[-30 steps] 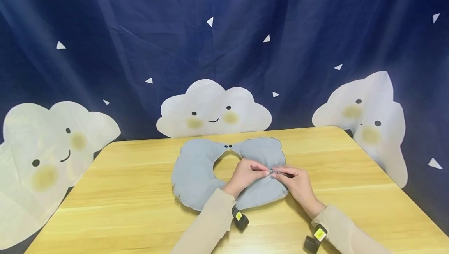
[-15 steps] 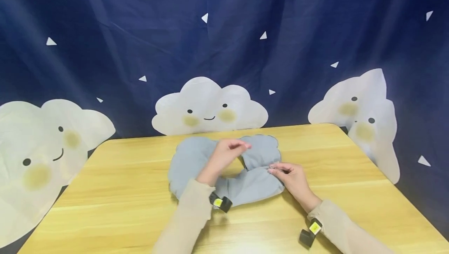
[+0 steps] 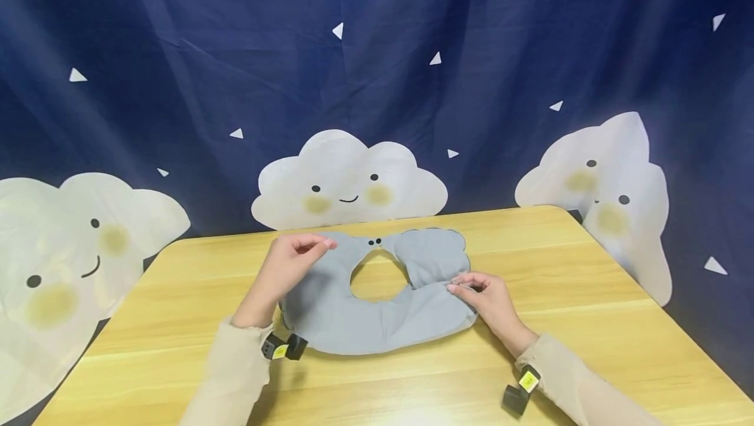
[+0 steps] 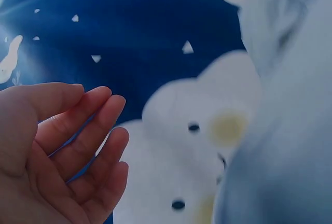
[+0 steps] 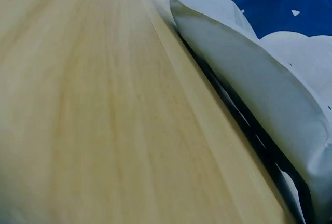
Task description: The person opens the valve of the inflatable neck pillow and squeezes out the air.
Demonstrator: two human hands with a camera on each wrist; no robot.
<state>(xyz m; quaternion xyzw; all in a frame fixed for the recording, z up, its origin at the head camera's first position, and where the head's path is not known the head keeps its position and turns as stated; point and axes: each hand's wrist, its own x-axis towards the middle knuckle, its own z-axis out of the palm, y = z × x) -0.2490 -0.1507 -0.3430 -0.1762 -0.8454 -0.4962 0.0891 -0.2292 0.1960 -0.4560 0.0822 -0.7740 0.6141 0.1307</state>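
"Beige sleeves (image 3: 232,367) nearest. And the hands?"

"The left hand (image 3: 284,274) has its fingers released and loosely bent, raised over the left part of the pillow (image 3: 353,329). The right hand (image 3: 493,305) pinches the pillow at a crease on its right side."

"Where does the pillow lie?"

"On the wooden table (image 3: 542,269), ring-shaped, with two black dots (image 3: 378,241) on its narrow far part."

"And beyond?"

"A dark blue curtain (image 3: 389,99) with white clouds (image 3: 347,158) and small triangles (image 3: 435,59)."
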